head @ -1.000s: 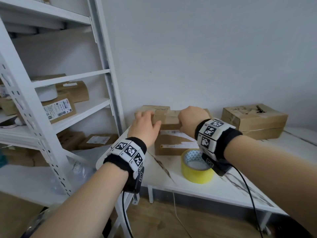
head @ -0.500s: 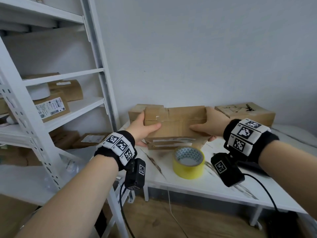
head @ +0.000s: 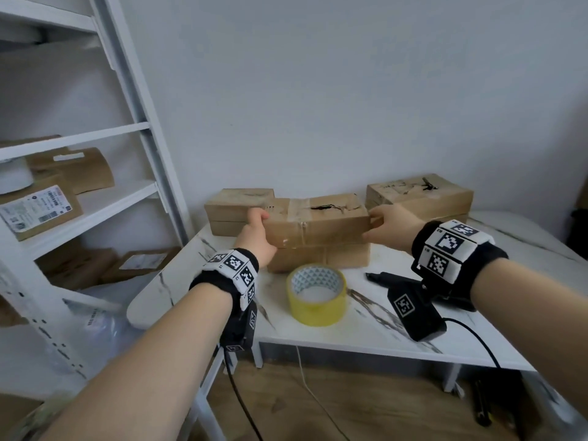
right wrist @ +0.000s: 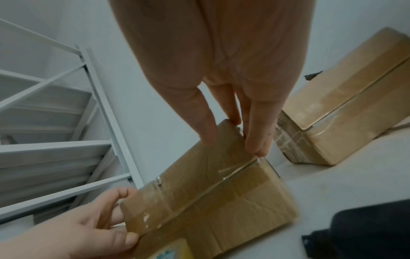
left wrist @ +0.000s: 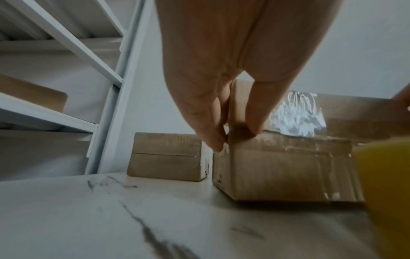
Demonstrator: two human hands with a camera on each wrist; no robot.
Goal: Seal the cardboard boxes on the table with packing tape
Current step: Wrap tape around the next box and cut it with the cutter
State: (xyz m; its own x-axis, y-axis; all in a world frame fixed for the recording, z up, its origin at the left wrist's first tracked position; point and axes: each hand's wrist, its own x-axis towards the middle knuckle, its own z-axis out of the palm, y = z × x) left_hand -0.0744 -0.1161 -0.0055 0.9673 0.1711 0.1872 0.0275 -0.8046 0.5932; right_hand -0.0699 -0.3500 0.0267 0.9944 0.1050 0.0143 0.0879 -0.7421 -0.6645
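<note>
A brown cardboard box (head: 318, 230) with a torn top and old clear tape sits at the back middle of the white marble table (head: 366, 329). My left hand (head: 257, 230) grips its left end, thumb on the front face. Around the right end curl the fingers of my right hand (head: 386, 227). The left wrist view shows my left hand (left wrist: 235, 136) pinching the box (left wrist: 288, 166) at its top corner. In the right wrist view my right hand (right wrist: 235, 136) lies on the far end of the box (right wrist: 210, 201). A yellow tape roll (head: 316, 294) lies flat in front of the box.
A second box (head: 235, 208) stands behind at the left, a third box (head: 420, 195) behind at the right. A black tool (head: 381, 276) lies right of the tape. White metal shelving (head: 152, 160) with parcels rises close on the left.
Both hands shifted from the top of the box to its ends and turned it over; its torn, taped face now points up instead of the labelled one facing me.
</note>
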